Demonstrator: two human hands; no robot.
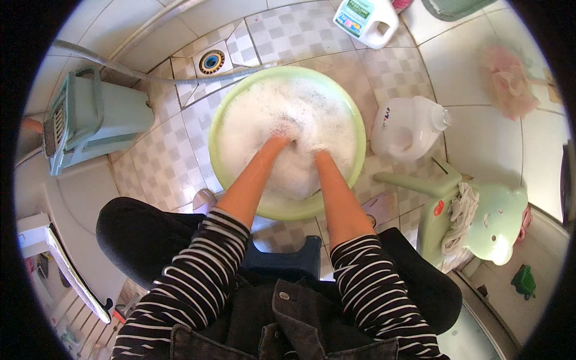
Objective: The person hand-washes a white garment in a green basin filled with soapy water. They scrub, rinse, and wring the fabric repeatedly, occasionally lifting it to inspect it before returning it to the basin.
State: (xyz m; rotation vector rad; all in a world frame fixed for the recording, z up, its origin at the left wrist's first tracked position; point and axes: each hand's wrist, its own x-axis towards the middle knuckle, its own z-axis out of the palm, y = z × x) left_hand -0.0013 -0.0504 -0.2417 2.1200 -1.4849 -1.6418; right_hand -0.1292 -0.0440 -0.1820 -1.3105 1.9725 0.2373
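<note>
A pale green plastic basin (217, 173) stands on the tiled floor in front of me, filled with thick white foam (247, 112). Both my forearms reach down into it. My left hand (282, 134) is sunk in the suds near the middle, with only the wrist and a little of the hand showing. To its right, my right hand (321, 154) is under the foam from the wrist on. Foam hides the fingers of both hands, and whether they hold anything cannot be seen.
A grey hose (166, 81) runs behind the basin past a floor drain (211, 61). A blue-green lidded bin (108, 108) stands left. Plastic jugs (405, 128) and a detergent bottle (366, 22) are right and behind. A green child's chair (495, 220) holds a wrung cloth (461, 218).
</note>
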